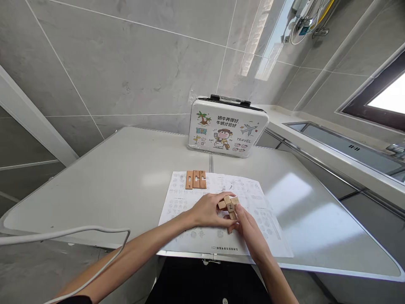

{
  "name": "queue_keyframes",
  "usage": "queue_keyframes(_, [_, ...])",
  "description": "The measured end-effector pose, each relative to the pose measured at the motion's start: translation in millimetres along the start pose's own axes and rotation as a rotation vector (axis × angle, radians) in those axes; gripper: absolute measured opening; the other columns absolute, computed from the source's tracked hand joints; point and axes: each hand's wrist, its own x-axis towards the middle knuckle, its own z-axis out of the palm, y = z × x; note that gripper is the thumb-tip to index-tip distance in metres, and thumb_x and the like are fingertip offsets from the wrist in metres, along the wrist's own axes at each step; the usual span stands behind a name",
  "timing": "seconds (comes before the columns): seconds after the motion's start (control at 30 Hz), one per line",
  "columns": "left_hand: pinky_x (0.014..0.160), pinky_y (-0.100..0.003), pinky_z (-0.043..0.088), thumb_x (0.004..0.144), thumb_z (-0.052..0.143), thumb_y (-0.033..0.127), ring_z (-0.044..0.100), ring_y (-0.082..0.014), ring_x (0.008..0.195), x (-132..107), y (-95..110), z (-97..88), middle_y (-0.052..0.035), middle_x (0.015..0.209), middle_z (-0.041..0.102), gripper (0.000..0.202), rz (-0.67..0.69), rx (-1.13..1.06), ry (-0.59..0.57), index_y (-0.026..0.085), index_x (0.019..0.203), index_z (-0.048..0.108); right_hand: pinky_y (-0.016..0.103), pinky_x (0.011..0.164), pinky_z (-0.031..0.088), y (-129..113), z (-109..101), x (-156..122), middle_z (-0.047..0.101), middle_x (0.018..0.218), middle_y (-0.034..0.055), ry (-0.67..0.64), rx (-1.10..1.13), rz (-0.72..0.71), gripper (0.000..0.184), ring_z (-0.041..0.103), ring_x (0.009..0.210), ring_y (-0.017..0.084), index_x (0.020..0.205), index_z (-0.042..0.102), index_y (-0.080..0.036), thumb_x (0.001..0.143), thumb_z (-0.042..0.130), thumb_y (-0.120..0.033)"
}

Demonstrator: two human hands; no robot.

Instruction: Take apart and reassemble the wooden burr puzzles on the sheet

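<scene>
Both hands meet over a printed instruction sheet [253, 198] near the table's front edge. My left hand [209, 211] pinches a partly joined wooden block puzzle [228, 203] from the left, its fingers closed on the pieces. From the right and below, my right hand [247, 228] grips the same cluster, one piece marked with a dark number. Three loose notched wooden pieces [195, 179] lie side by side on the sheet's far left corner, apart from both hands.
A white folding table [120, 177] carries the sheet. A white tin case [226, 126] with cartoon prints stands upright at the back against the grey tiled wall. A grey cable [95, 230] crosses the lower left. A counter [332, 143] runs along the right.
</scene>
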Motion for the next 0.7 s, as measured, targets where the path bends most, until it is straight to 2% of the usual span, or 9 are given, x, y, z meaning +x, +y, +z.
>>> queue_keyframes(0.07, [0.085, -0.033, 0.053, 0.076, 0.081, 0.035, 0.071, -0.0219, 0.083, -1.2, -2.3, 0.2, -0.0014, 0.089, 0.076, 0.071, 0.060, 0.084, 0.020, 0.025, 0.143, 0.060, 0.035, 0.067, 0.053, -1.7, -0.6, 0.2, 0.070, 0.081, 0.0052, 0.012, -0.100, 0.001, 0.058, 0.061, 0.065, 0.021, 0.087, 0.069, -0.022, 0.092, 0.054, -0.078])
queue_keyframes(0.13, [0.089, -0.034, 0.053, 0.074, 0.081, 0.034, 0.072, -0.0252, 0.094, -2.4, -3.7, 0.9, -0.0055, 0.103, 0.077, 0.072, 0.114, 0.128, 0.042, 0.025, 0.143, 0.061, 0.036, 0.067, 0.052, -2.0, -2.7, 0.1, 0.069, 0.077, 0.0055, 0.006, -0.164, -0.008, 0.062, 0.061, 0.063, 0.022, 0.083, 0.070, -0.021, 0.092, 0.052, -0.080])
queue_keyframes(0.2, [0.089, -0.034, 0.053, 0.074, 0.081, 0.034, 0.071, -0.0266, 0.100, -3.0, -3.9, 1.5, -0.0085, 0.115, 0.076, 0.071, 0.150, 0.141, 0.056, 0.023, 0.142, 0.062, 0.037, 0.070, 0.052, -0.9, -6.6, -0.4, 0.069, 0.074, 0.0052, -0.014, -0.214, -0.030, 0.064, 0.062, 0.065, 0.023, 0.084, 0.072, -0.021, 0.095, 0.046, -0.079])
queue_keyframes(0.3, [0.090, -0.033, 0.053, 0.075, 0.080, 0.034, 0.071, -0.0260, 0.100, -2.8, -2.9, 1.7, -0.0095, 0.117, 0.075, 0.069, 0.182, 0.121, 0.063, 0.021, 0.140, 0.062, 0.039, 0.073, 0.053, 0.1, -14.5, -1.3, 0.068, 0.072, 0.0054, -0.030, -0.306, -0.066, 0.068, 0.063, 0.068, 0.024, 0.089, 0.075, -0.021, 0.101, 0.035, -0.076])
queue_keyframes(0.37, [0.093, -0.034, 0.053, 0.076, 0.080, 0.037, 0.071, -0.0266, 0.104, -2.3, -2.8, 1.4, -0.0100, 0.119, 0.075, 0.070, 0.200, 0.097, 0.069, 0.021, 0.142, 0.061, 0.038, 0.072, 0.054, -1.9, -19.2, -1.5, 0.073, 0.084, 0.0067, 0.014, -0.370, -0.107, 0.063, 0.066, 0.071, 0.024, 0.106, 0.075, -0.022, 0.103, 0.036, -0.071])
queue_keyframes(0.43, [0.096, -0.035, 0.053, 0.077, 0.081, 0.041, 0.071, -0.0274, 0.107, -2.2, -3.8, 1.2, -0.0104, 0.123, 0.074, 0.075, 0.208, 0.083, 0.060, 0.022, 0.146, 0.058, 0.036, 0.071, 0.055, -5.6, -22.3, -0.9, 0.075, 0.100, 0.0078, 0.092, -0.422, -0.182, 0.052, 0.069, 0.080, 0.024, 0.127, 0.067, -0.024, 0.102, 0.048, -0.065])
queue_keyframes(0.47, [0.095, -0.035, 0.053, 0.077, 0.081, 0.042, 0.070, -0.0276, 0.108, -2.3, -4.7, 1.2, -0.0104, 0.124, 0.074, 0.079, 0.205, 0.085, 0.051, 0.022, 0.149, 0.056, 0.035, 0.070, 0.055, -7.6, -23.3, -0.4, 0.074, 0.105, 0.0082, 0.112, -0.444, -0.230, 0.049, 0.069, 0.085, 0.025, 0.131, 0.065, -0.024, 0.102, 0.052, -0.062])
queue_keyframes(0.57, [0.092, -0.035, 0.054, 0.076, 0.082, 0.046, 0.071, -0.0274, 0.104, -3.0, -7.8, 2.3, -0.0105, 0.120, 0.074, 0.086, 0.198, 0.107, 0.029, 0.022, 0.153, 0.052, 0.034, 0.074, 0.055, -12.0, -25.2, 1.6, 0.073, 0.106, 0.0081, 0.068, -0.499, -0.357, 0.036, 0.069, 0.092, 0.024, 0.114, 0.067, -0.023, 0.104, 0.053, -0.055])
queue_keyframes(0.7, [0.086, -0.034, 0.054, 0.074, 0.082, 0.047, 0.071, -0.0248, 0.093, -3.3, -10.2, 4.8, -0.0089, 0.107, 0.075, 0.085, 0.230, 0.140, 0.028, 0.020, 0.150, 0.055, 0.034, 0.077, 0.052, -13.2, -28.3, 3.3, 0.069, 0.096, 0.0059, 0.014, -0.592, -0.424, 0.034, 0.066, 0.087, 0.022, 0.096, 0.064, -0.024, 0.107, 0.047, -0.050])
